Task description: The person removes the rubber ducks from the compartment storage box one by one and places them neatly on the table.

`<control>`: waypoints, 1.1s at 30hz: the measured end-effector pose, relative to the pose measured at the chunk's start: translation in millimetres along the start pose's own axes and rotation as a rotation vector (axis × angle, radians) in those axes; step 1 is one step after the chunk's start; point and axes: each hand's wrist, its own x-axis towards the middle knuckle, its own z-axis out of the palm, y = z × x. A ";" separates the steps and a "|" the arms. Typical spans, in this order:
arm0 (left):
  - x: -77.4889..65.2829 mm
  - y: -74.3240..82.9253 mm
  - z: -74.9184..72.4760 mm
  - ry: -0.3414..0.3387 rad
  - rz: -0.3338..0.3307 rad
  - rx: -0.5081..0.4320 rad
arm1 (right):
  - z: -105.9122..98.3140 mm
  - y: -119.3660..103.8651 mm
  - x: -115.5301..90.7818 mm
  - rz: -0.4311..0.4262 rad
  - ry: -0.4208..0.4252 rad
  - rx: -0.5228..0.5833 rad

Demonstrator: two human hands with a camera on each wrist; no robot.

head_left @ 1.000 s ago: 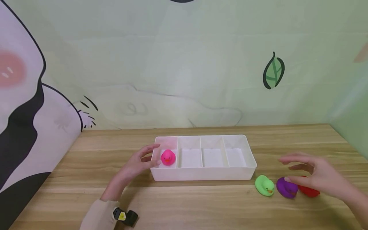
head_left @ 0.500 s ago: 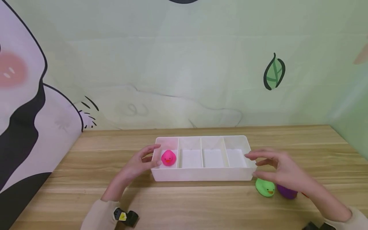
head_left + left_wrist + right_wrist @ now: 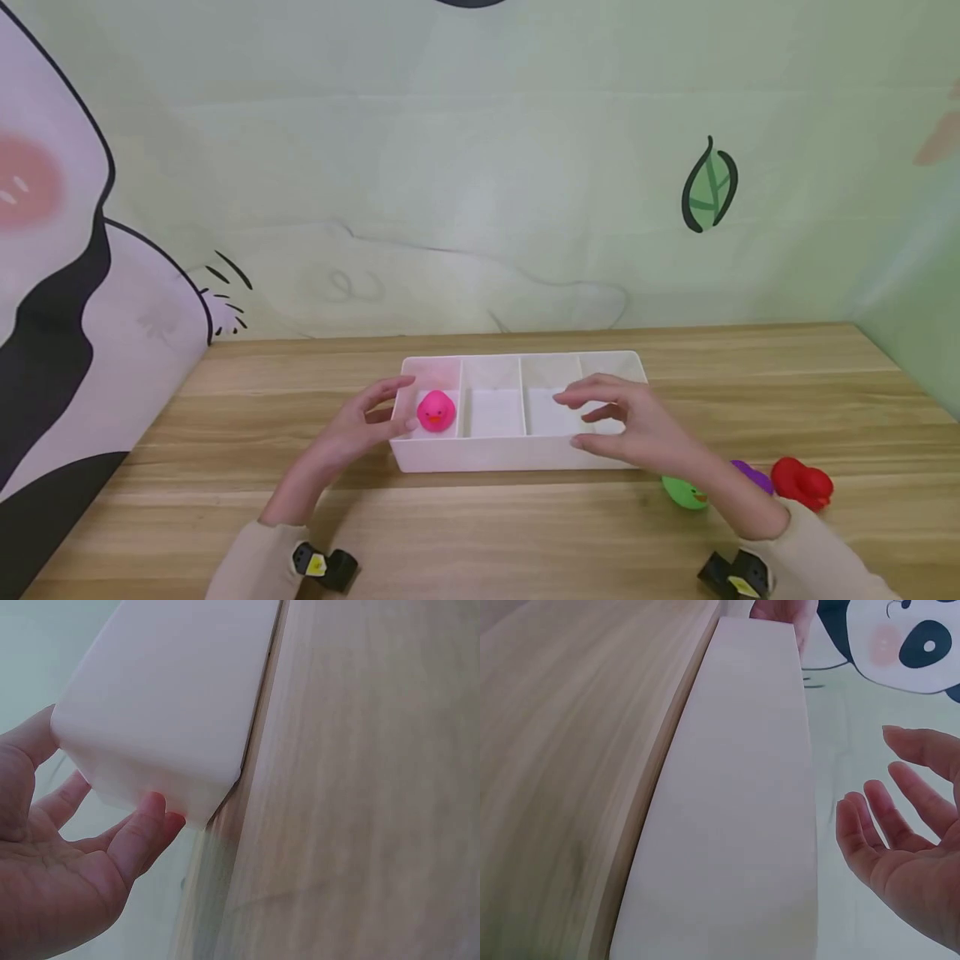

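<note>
A white four-way divided tray (image 3: pixel 495 456) stands lengthwise on the wooden table, a pink rubber duck (image 3: pixel 436 411) in its leftmost compartment. My left hand (image 3: pixel 360 425) grips the tray's left end, thumb at the near corner and fingers along the end wall, as the left wrist view also shows. Above the right-hand compartments hovers my right hand (image 3: pixel 637 425), fingers spread and loosely bent with nothing in them. In the right wrist view that hand (image 3: pixel 907 847) is apart from the tray's long side wall (image 3: pixel 727 787).
Right of the tray, a green duck (image 3: pixel 682 493) and a purple duck (image 3: pixel 753 475) lie partly hidden behind my right forearm. Beside them is a red duck (image 3: pixel 801 483). A printed backdrop (image 3: pixel 480 183) rises behind the table (image 3: pixel 480 533).
My right hand has moved left from above the purple and red ducks to over the tray's right half, holding nothing. The left hand and the pink duck have stayed in place.
</note>
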 end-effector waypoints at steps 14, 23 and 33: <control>1.8 -1.4 -1.1 -0.001 -0.005 -0.005 | 45.1 -6.4 42.4 0.040 -0.065 0.031; 1.1 -0.6 -1.5 -0.016 0.003 -0.015 | 72.5 -8.3 70.8 0.075 -0.106 -0.017; -0.6 1.1 -0.6 -0.018 -0.017 -0.015 | 91.4 0.2 92.9 0.138 -0.110 -0.077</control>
